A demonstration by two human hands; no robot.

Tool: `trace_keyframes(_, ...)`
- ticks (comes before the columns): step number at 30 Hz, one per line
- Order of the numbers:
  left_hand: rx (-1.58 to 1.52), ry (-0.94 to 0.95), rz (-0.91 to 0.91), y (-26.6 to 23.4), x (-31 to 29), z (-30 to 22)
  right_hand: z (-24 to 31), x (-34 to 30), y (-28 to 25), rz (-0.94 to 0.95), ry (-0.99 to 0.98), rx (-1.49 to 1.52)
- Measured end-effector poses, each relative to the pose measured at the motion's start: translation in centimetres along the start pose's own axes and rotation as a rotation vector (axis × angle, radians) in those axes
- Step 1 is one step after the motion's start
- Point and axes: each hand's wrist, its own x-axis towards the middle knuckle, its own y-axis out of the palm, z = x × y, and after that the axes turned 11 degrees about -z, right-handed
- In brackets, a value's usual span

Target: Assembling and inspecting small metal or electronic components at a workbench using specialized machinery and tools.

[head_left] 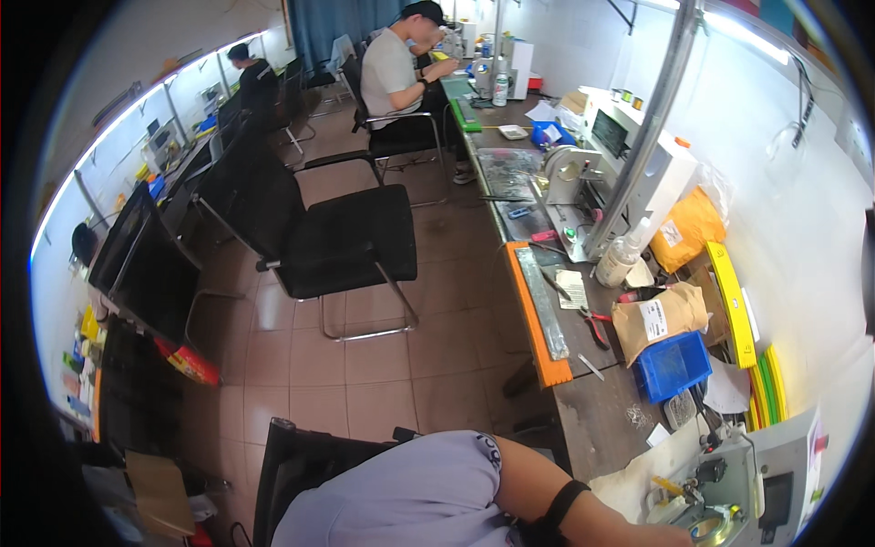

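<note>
Workbenches line both walls of a long tiled room, and the nearest grey bench [597, 419] runs away along the person's right side. At its near end, low in the right corner, sits a small grey bench machine with a shiny round metal fixture [709, 526] on its base and a yellow-tipped part just above. The person's right forearm [592, 515], banded by a black wrist strap, reaches toward that fixture from the left, but the right hand passes out of the lower edge, so I cannot tell whether its fingers are clenched, released or grasping anything. The left hand is nowhere in view. The fixture lies just right of and beyond the wrist, so the right arm is plainly the nearer one; being round, it shows no long axis. Beside the machine lies a white cloth [629, 479], and further up the bench stands a blue plastic bin [673, 366]. Just behind it rests a brown paper pouch with a white rectangular label [658, 319], then red-handled pliers [597, 324], a long orange-edged steel ruler [540, 314], and a clear plastic bottle [618, 260]. An orange padded envelope with a white label [688, 228] leans against the wall, with yellow and green strips [736, 305] stacked near it. Two seated people work farther down the room.
</note>
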Motion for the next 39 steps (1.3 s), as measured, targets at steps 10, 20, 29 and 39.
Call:
trace_keyframes(10, -0.008, -0.011, 0.014, 2.0, -1.3, -0.2, -0.6, 3.4, 6.2, 0.225, -0.105, 0.29)
trace_keyframes(20, -0.513, -0.359, -0.413, -3.3, 2.0, 2.3, 9.1, -9.0, -2.7, -0.35, 0.598, 0.836)
trace_keyframes(29, -0.408, -0.141, -0.68, -0.9, 7.0, 9.1, 9.2, -10.5, -5.5, -0.669, 0.744, 0.503)
trace_keyframes(39, 0.351, 0.623, 0.006, 0.4, 6.9, 10.3, 8.7, -9.7, -5.3, -0.588, 0.733, 0.404)
